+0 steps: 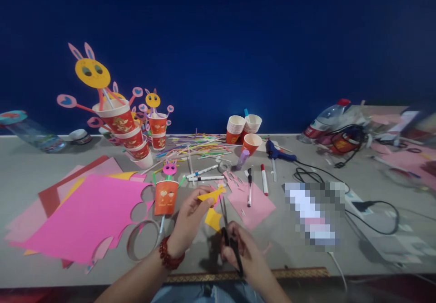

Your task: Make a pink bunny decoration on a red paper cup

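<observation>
Between the thumb and fingers of my left hand (192,212) is a small piece of yellow paper (211,196) with a cut edge. My right hand (243,250) grips a pair of black-handled scissors (225,223), fingers in the loops. Their blades point up and away from me, just right of the yellow paper; whether they touch it I cannot tell. Under the hands lies a yellow paper scrap (213,220) on the table. Left of my left hand, an orange paper cup (166,197) carries a pink paper face (169,168) with ears.
Pink sheets (112,203) and a tape roll (143,240) lie left. Decorated cup stacks (119,126) stand behind them. Colored sticks (204,147), plain cups (234,132) and a blue glue gun (279,151) sit at the back. Pink paper (254,207), a red marker (265,179) and cables (313,176) lie right.
</observation>
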The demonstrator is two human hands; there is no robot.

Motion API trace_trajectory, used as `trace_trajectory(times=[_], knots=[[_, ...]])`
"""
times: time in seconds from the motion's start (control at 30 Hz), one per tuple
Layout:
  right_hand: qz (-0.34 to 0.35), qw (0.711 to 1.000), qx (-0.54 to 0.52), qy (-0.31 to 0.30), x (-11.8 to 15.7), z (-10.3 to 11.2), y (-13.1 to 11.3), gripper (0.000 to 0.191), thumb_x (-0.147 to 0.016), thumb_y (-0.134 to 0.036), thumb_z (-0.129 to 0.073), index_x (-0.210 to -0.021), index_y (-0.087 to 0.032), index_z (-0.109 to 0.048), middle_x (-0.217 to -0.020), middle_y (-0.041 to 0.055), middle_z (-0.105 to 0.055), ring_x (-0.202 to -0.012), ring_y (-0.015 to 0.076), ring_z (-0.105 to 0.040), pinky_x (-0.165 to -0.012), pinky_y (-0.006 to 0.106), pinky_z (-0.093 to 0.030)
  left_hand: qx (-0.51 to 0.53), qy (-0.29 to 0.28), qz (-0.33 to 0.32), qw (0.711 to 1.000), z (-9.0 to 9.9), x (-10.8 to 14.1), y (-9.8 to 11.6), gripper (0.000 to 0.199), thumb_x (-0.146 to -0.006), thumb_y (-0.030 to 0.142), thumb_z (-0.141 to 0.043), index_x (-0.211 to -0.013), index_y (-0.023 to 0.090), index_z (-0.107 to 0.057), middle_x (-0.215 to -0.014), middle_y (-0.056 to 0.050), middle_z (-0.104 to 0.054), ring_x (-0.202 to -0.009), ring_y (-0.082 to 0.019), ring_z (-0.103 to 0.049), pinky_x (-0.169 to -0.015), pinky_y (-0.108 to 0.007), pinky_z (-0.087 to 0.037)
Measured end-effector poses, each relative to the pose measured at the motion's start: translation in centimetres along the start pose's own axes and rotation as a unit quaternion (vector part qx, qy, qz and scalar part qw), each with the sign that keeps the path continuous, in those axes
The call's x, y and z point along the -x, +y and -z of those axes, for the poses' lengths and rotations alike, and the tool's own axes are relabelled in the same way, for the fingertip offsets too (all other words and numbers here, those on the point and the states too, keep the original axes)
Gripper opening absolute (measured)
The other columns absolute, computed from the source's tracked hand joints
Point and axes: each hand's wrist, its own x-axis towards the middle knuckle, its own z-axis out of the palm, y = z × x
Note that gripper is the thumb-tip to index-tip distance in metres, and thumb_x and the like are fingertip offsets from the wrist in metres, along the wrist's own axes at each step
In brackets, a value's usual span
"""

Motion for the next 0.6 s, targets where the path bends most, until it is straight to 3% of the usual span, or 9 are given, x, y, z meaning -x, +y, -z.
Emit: trace_trajectory(times=[0.2, 0.6], knots=[[-0.016, 0.999, -0.037, -0.025, -0.9, -0.7, -0.5, 0.052, -0.071, -0.064, -0.072, -0.077, -0.021, -0.044, -0.069, -0.0043, -0.045, -0.057, 0.0109, -0.046, -0.053, 0.023, -0.039, -0.016, -0.05, 0.013, 0.999, -0.3, 0.5, 0.0, 0.018, -0.087, 0.031, -0.063, -0.077, 0.017, -0.06, -0.082, -0.002, -0.061, -0.079, -0.015, -0.057, -0.075, -0.026, -0.045], [-0.05, 0.998, -0.04, -0.012, -1.5, -1.2, -1.7, 0.058, -0.066, -0.07, -0.071, -0.074, -0.023, -0.039, -0.061, -0.0071, -0.041, -0.05, 0.0089, -0.042, -0.049, 0.021, -0.039, -0.033, -0.052, 0.021, 0.998, -0.3, 0.7, 0.3, 0.018, -0.087, 0.033, -0.062, -0.079, 0.017, -0.059, -0.085, -0.003, -0.063, -0.079, -0.016, -0.057, -0.073, -0.027, -0.043]])
